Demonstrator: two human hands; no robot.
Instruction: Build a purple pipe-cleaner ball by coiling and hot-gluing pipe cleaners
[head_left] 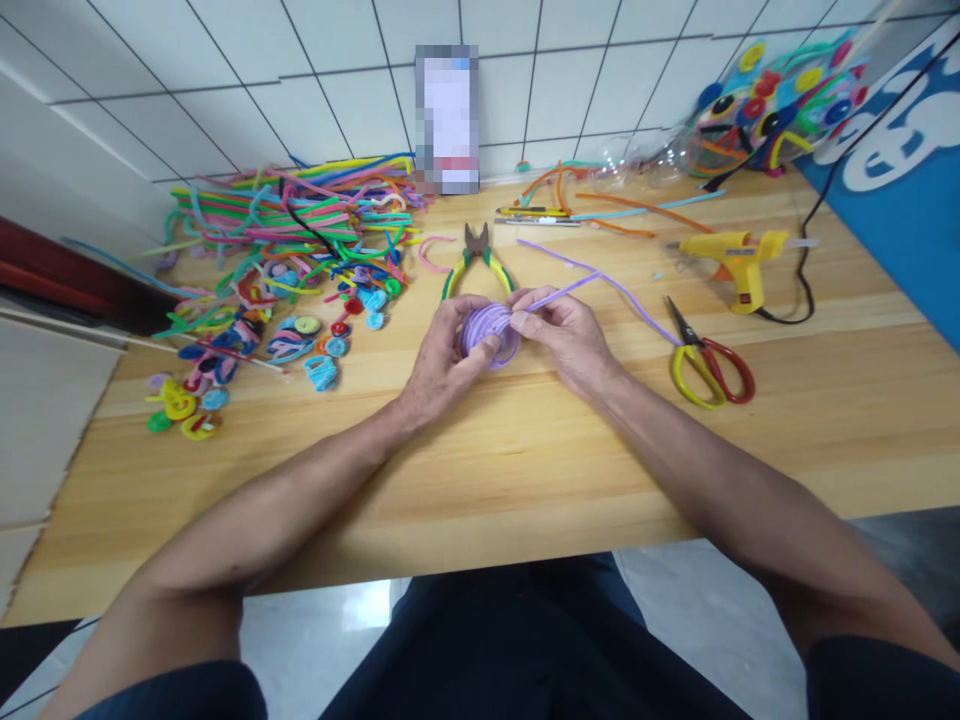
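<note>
My left hand is closed around a coiled purple pipe-cleaner spiral, held just above the wooden table. My right hand pinches the loose purple pipe-cleaner strand where it meets the coil; the strand's free end trails off to the right toward the scissors. Both hands touch the coil at the table's middle.
Green-handled pliers lie just behind the hands. Red-and-yellow scissors and a yellow glue gun with its cord sit to the right. A heap of coloured pipe cleaners and small coiled shapes fills the left. A colourful finished piece stands at the back right.
</note>
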